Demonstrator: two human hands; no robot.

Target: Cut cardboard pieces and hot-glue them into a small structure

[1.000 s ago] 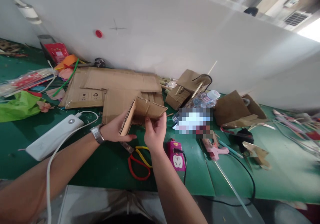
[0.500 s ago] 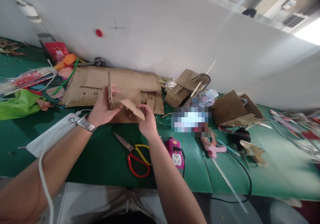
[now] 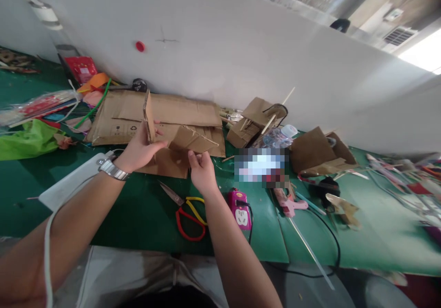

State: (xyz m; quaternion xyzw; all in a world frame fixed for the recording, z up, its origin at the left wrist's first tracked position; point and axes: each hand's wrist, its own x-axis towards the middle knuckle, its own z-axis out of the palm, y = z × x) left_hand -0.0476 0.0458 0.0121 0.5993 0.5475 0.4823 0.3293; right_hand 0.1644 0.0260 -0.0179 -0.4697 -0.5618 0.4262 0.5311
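Note:
My left hand [image 3: 146,149] grips an upright cardboard panel [image 3: 149,117], seen nearly edge-on, with the thumb stretched to the right. My right hand [image 3: 202,170] pinches the lower edge of a small cardboard piece [image 3: 195,140] between thumb and fingers. This piece is tilted, and its torn upper edge faces away from me. Below and behind both hands lies a flat brown cardboard sheet [image 3: 172,165]. Scissors [image 3: 186,214] with red and yellow handles rest on the green table, just left of my right forearm.
Flattened cardboard [image 3: 165,106] lies against the wall. A white power bank [image 3: 72,184] with a cable sits by my left wrist. To the right are a purple socket block [image 3: 240,211], a pink glue gun [image 3: 289,204], a plastic bottle [image 3: 279,136] and a cardboard box [image 3: 313,152].
My right hand has turned the small cardboard piece, so its broad face now shows and it reaches further right. My left hand still holds the upright panel, which leans slightly differently.

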